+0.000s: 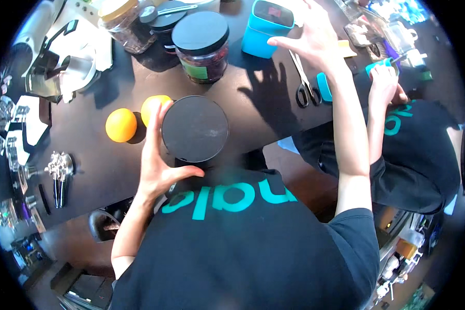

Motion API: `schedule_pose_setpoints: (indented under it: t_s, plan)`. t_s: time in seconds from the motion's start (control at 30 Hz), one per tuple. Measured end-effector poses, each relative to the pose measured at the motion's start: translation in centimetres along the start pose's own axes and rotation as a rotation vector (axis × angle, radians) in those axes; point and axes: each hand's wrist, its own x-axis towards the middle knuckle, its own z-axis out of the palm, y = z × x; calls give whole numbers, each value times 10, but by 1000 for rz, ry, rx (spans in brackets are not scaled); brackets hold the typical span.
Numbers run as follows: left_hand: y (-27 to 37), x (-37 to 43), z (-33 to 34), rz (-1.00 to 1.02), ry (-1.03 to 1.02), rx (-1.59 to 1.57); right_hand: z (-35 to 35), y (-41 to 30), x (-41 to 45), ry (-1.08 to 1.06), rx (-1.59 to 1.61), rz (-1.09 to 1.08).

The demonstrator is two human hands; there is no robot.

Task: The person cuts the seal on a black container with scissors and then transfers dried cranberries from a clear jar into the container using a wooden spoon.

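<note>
My left hand [155,162] is wrapped around the near left side of a round container with a flat black lid [195,128]. Its thumb lies at the near edge, and the container's body is hidden beneath the lid. Two oranges sit just left: one orange [121,125] in plain sight, the other orange [155,106] partly behind my fingers. Farther out, my right hand [317,40] is raised with fingers spread and looks empty. Its thumb overlaps the edge of a bright blue canister [265,31]; whether they touch I cannot tell.
Scissors [304,83] with black handles lie beside a blue item [324,87]. Black-lidded jar [201,46] and a jar with a tan lid [128,25] stand at the back. Metal portafilters [60,170] rest at left on the dark counter [100,174]. A co-worker's hand [383,79] is at right.
</note>
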Motion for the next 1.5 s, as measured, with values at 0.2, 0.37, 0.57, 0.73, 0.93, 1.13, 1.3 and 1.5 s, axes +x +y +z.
schedule_pose_setpoints:
  t_s: [0.2,0.37,0.57,0.73,0.93,1.13,1.3,1.5]
  plan:
    - [12,-7,30,38,199,-9,46,14,42,-417,139,-19]
    - [6,1,71,71,420,69,29,49,32,-370,290,-19]
    - [11,-26,66,193,619,10,-74,-41,49,-35,-61,-20]
    - [30,-131,10,233,694,-15,-142,-181,25,-49,106,-256]
    - [66,-376,-122,-58,892,275,-144,-440,-35,-232,726,-761]
    - [93,-603,-217,-173,1350,318,-136,-746,-104,-328,1101,-1688]
    - [91,-702,-301,-252,1485,462,-98,-910,-215,-423,1191,-2227]
    - [57,-773,-404,-329,1610,387,-55,-1086,-258,-549,1615,-2390]
